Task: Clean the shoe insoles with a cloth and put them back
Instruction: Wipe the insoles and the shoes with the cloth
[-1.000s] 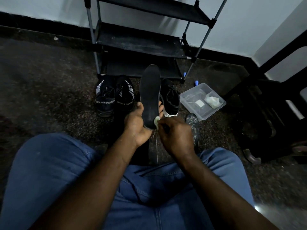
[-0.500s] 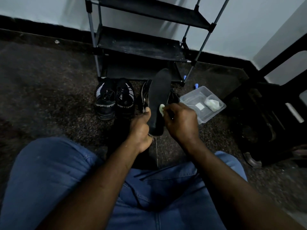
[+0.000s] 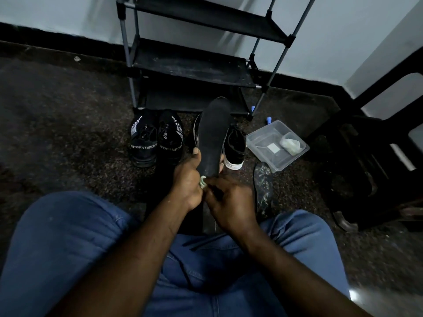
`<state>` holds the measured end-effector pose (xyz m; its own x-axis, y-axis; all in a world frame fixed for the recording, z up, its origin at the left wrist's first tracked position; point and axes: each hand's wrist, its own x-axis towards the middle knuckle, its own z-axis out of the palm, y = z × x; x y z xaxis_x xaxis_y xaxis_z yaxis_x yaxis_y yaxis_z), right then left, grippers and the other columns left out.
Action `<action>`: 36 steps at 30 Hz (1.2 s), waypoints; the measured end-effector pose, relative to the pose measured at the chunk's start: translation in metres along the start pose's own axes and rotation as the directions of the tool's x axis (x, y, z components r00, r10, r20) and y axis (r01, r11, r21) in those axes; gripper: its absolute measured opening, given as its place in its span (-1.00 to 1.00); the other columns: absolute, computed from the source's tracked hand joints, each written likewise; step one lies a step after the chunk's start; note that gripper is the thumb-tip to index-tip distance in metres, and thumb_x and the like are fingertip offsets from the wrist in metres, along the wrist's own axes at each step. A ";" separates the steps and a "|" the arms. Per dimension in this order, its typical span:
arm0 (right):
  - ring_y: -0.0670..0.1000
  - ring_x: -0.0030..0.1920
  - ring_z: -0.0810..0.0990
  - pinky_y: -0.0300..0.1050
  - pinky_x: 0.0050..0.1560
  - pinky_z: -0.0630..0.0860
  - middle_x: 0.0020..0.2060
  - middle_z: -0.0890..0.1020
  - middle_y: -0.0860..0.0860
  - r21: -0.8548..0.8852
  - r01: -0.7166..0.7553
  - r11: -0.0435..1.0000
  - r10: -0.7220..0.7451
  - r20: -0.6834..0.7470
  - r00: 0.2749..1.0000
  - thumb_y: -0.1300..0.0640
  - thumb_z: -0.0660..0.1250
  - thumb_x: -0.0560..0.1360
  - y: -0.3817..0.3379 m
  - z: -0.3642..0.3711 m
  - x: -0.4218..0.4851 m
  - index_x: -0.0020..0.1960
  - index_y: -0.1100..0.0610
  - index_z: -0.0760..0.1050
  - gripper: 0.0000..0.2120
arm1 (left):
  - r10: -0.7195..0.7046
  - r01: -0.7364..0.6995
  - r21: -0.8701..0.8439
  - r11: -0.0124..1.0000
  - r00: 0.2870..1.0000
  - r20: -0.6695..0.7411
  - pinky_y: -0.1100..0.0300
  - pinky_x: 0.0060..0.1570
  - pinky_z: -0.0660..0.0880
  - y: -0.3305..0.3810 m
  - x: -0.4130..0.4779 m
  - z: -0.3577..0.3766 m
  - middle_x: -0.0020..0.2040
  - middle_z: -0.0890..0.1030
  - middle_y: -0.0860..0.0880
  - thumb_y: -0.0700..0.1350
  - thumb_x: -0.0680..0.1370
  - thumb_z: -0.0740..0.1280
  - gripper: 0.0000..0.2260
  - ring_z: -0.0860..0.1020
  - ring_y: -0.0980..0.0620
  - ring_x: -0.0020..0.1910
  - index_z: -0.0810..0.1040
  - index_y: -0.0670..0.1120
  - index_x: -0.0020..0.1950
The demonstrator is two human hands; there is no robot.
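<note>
One insole stands toe-end away, heel gripped by left hand. Right hand pinches cloth at the heel; next wipe likely runs outward.

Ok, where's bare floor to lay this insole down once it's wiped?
Open floor left of the sport sneakers. The rack's shelves look bare too. Crowded on the right: black shoe, plastic tub, other insole and dark furniture sit close together.
</note>
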<state>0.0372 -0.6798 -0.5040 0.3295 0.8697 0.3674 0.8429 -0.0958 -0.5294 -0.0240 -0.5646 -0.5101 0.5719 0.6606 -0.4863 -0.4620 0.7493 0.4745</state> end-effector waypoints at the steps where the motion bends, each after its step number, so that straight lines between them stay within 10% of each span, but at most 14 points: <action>1: 0.03 -0.16 0.63 -0.19 -0.09 0.48 -0.12 0.69 0.07 -0.011 0.010 1.000 -0.010 -0.015 1.000 0.17 0.49 0.48 0.000 -0.003 0.003 0.05 0.09 0.71 -0.85 | 0.010 -0.010 0.007 1.000 1.000 0.008 0.04 0.01 0.67 0.000 -0.001 0.002 0.21 0.63 -0.27 0.05 0.72 0.14 -0.60 0.64 -0.16 0.12 0.55 -0.22 0.32; 15: 0.08 -0.18 0.66 -0.14 -0.14 0.50 -0.13 0.71 0.08 -0.145 -0.193 0.970 0.160 -0.215 0.964 0.10 0.44 0.52 0.032 -0.021 0.058 0.05 0.09 0.72 -0.85 | 0.141 -0.153 0.448 0.881 0.988 0.061 -0.12 0.45 0.40 -0.023 0.000 -0.003 0.25 0.67 -0.12 -0.01 0.72 0.21 -0.69 0.58 -0.08 0.33 0.60 -0.17 0.30; 23: 0.08 -0.26 0.61 -0.10 -0.25 0.47 -0.23 0.65 0.07 -0.120 -0.076 0.990 0.073 -0.028 0.997 0.08 0.41 0.50 0.004 -0.008 0.037 -0.02 0.01 0.74 -0.86 | 0.021 -0.018 0.313 0.949 1.000 -0.008 -0.02 0.12 0.60 -0.023 -0.007 -0.005 0.11 0.72 -0.15 0.21 0.67 0.20 -0.55 0.70 -0.10 0.09 0.67 -0.13 0.14; 27: 0.15 -0.25 0.62 -0.05 -0.27 0.54 -0.22 0.67 0.09 -0.163 -0.005 0.987 0.016 0.067 0.998 0.05 0.30 0.45 -0.006 -0.008 0.028 -0.05 -0.01 0.73 -0.77 | -0.028 0.016 0.222 0.975 0.998 0.050 -0.03 0.28 0.55 -0.019 -0.002 -0.007 0.27 0.64 -0.23 0.34 0.55 0.26 -0.34 0.62 -0.17 0.28 0.60 -0.20 0.34; 36: 0.13 -0.20 0.61 -0.06 -0.22 0.52 -0.23 0.64 0.05 -0.217 0.096 0.972 -0.073 0.111 0.991 0.03 0.44 0.51 0.016 -0.021 0.011 -0.07 0.04 0.73 -0.88 | -0.045 0.042 0.033 0.999 0.991 0.125 0.02 0.11 0.49 -0.009 0.000 -0.003 0.06 0.61 -0.29 0.00 0.73 0.07 -0.50 0.57 -0.14 -0.06 0.69 -0.32 0.06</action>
<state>0.0630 -0.6823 -0.4924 0.2180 0.9229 0.3173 0.9426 -0.1149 -0.3136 -0.0215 -0.5710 -0.5165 0.6726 0.6149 -0.4118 -0.4151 0.7742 0.4779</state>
